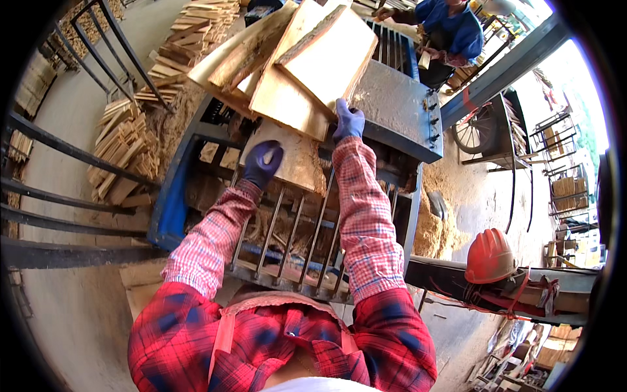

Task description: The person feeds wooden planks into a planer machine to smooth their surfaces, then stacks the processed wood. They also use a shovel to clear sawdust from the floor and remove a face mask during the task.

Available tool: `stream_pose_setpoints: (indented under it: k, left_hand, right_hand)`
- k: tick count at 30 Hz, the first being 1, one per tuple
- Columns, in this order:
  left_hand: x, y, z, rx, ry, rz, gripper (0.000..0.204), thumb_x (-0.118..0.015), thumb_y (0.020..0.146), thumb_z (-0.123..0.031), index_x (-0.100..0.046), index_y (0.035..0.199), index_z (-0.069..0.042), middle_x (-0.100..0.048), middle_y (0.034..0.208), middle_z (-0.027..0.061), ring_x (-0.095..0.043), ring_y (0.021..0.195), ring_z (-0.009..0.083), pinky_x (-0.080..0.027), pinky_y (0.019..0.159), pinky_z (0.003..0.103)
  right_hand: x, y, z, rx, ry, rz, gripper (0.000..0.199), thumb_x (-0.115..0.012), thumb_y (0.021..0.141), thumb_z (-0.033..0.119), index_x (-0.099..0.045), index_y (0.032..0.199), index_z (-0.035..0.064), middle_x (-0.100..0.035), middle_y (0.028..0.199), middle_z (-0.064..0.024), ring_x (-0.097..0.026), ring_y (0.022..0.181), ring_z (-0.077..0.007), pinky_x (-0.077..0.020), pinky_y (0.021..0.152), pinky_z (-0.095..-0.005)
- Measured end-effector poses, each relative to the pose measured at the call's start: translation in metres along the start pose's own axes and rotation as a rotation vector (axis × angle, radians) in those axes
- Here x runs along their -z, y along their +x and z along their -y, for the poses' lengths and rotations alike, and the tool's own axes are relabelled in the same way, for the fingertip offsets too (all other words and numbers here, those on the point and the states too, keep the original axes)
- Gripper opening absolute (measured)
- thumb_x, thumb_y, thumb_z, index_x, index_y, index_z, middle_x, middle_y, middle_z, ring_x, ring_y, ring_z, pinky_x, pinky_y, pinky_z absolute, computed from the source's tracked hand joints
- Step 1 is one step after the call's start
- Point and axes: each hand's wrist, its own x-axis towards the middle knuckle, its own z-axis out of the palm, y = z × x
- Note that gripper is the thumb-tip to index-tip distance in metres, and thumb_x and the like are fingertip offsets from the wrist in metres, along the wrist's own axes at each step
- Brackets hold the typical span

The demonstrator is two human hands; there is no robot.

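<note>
Several rough-edged boards are stacked askew on a blue machine (176, 176) before me. My right hand (349, 122), in a purple glove, grips the near corner of the pale top board (333, 55), thumb along its edge. Just below the stack, my left hand (262, 164), gloved alike, is over the left side of a lower board (297, 160). Its thumb and fingers are curved apart with nothing between them; whether it touches that board I cannot tell. This lower board lies on metal bars (300, 225), its far end hidden under the stack.
A dusty metal cover (398, 98) stands right of the stack. Across the machine, a co-worker in blue (450, 29) holds a wood piece. Black rails (72, 153) and split-wood piles (124, 150) lie left. A red helmet (490, 256) rests on a beam at right; sawdust (434, 222) heaps nearby.
</note>
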Motion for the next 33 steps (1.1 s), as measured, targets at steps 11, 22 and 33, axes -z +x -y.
stream_pose_setpoints:
  k: [11,22,33]
  left_hand:
    - [0.029,0.013,-0.091,0.837,-0.999,0.283,0.055,-0.04,0.097,-0.046,-0.053,0.124,-0.001,-0.062,0.116,0.0145,-0.06,0.104,0.0245,-0.049,0.089,0.04]
    - [0.011,-0.077,-0.119,0.573,-0.518,0.382,0.045,-0.073,0.08,-0.032,-0.063,0.112,-0.003,-0.065,0.102,0.0075,-0.059,0.095,0.0172,-0.043,0.09,0.029]
    - [0.09,-0.228,-0.132,0.697,-0.083,0.514,0.047,-0.067,0.084,-0.035,-0.061,0.113,0.001,-0.065,0.097,0.0041,-0.06,0.086,0.0126,-0.048,0.076,0.027]
  right_hand:
    - [0.12,-0.093,-0.004,0.037,0.062,0.311,0.032,-0.074,0.078,0.027,-0.058,0.074,-0.0006,-0.056,0.062,-0.0031,-0.05,0.048,-0.01,-0.0377,0.041,-0.0246]
    - [0.268,-0.275,-0.023,-0.265,0.094,0.483,0.024,-0.072,0.082,0.029,-0.064,0.094,0.0092,-0.063,0.082,0.0017,-0.056,0.062,-0.0079,-0.0461,0.054,-0.0219]
    - [0.278,-0.375,-0.138,0.09,0.01,0.508,0.036,-0.062,0.09,0.022,-0.053,0.119,0.0025,-0.063,0.105,-0.0079,-0.062,0.091,-0.0208,-0.0518,0.08,-0.0339]
